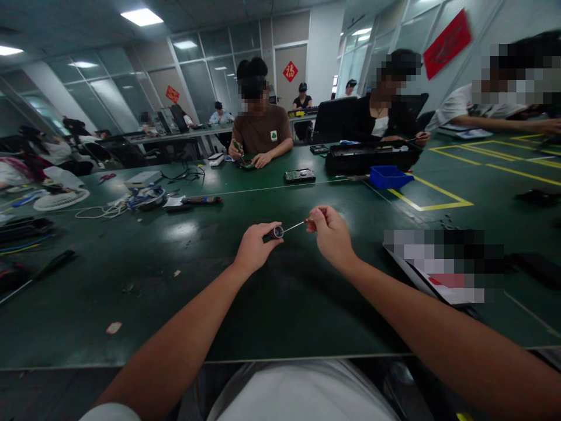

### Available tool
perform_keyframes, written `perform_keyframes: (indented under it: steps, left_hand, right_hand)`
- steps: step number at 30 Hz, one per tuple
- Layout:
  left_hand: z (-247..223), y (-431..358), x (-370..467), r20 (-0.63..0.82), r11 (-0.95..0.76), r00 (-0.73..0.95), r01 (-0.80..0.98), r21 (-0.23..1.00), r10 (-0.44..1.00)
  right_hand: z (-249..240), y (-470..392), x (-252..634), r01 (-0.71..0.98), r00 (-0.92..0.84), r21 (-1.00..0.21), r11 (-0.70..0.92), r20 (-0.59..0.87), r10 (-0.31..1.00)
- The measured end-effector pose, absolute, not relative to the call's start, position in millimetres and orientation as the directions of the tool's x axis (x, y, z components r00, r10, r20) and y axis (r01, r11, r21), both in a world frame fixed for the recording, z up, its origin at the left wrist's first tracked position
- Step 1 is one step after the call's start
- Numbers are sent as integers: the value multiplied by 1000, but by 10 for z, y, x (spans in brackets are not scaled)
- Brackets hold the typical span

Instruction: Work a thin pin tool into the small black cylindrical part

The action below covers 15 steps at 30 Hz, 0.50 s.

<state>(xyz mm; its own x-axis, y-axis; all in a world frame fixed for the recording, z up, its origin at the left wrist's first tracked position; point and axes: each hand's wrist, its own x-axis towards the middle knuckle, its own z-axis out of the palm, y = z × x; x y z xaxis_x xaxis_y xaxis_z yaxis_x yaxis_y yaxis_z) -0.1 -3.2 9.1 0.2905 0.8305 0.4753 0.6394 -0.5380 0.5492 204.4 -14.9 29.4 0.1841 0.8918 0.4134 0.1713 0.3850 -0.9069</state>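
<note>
Near the middle of the view, my left hand (258, 245) grips a small dark cylinder (277, 232) between thumb and fingers, its round, light-rimmed end facing right. My right hand (331, 234) is closed on the reddish handle of a thin screwdriver (294, 227). The metal shaft points left and its tip meets the cylinder's open end; how far it reaches inside cannot be made out. Both hands are above the green table (280, 310).
Across the table a person works on a small device; a circuit board (300, 175) lies nearby. A blue bin (389, 177) and black case (372, 158) stand back right. At right is a white booklet (421, 269). Cables and a white fan grille (61, 199) lie left.
</note>
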Motion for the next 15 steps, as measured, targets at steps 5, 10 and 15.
perform_keyframes:
  steps: [5,10,15]
  left_hand:
    - [122,-54,13,477,-546,305,649,530,825]
    - [103,-38,9,496,-560,304,643,523,813]
    - [112,-38,9,493,-558,307,646,520,814]
  right_hand:
    - [329,-208,2035,311,131,-842,441,497,857]
    - [302,-201,2035,310,74,-835,454,497,864]
    - [279,-219,2034,359,55,-789,498,551,833]
